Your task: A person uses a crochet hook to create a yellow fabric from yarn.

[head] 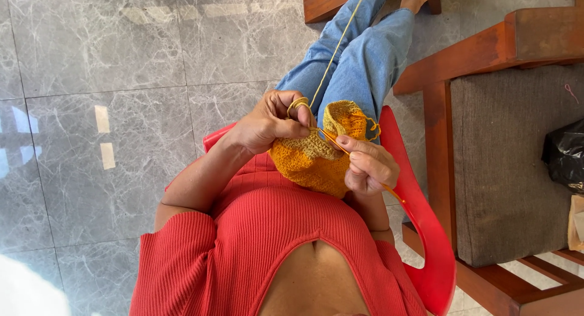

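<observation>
Crochet hook [340,144] sits pinched in the right hand [368,167], long axis slanting from that grip up-left, tip buried in the mustard crochet piece [313,161]. Left hand [267,121] pinches the fabric, yarn strand [331,57] looped over its finger, seemingly for tension.

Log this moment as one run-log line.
left hand: yarn strand looped over finger | right hand: holds crochet hook | work: orange crochet piece | seat: red chair
</observation>
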